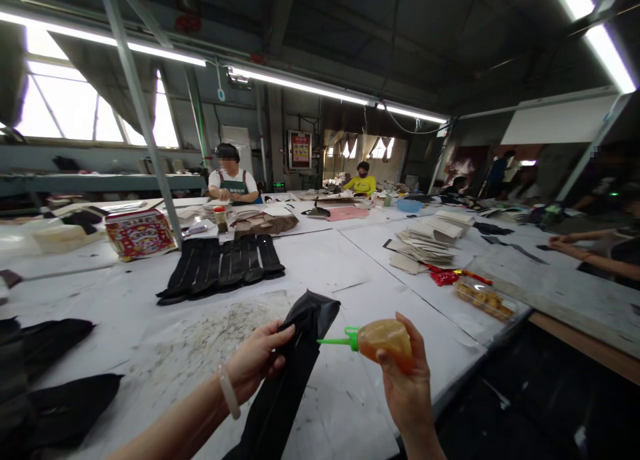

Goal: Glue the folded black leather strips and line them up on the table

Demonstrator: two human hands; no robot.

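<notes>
My left hand pinches the edge of a long black fabric piece near its wider, folded upper end. The strip hangs down toward the bottom of the view. My right hand is wrapped round a squeeze bottle of amber liquid, tilted on its side. Its thin green nozzle points left, and the tip is at the right edge of the black piece; whether it touches I cannot tell. Beyond my hands, a row of similar black pieces lies side by side on the white table.
More black pieces lie at the left. A red patterned box stands by a metal post. At right are stacked pale sheets and a clear food box. Co-workers sit around the table; one's hands rest at the right.
</notes>
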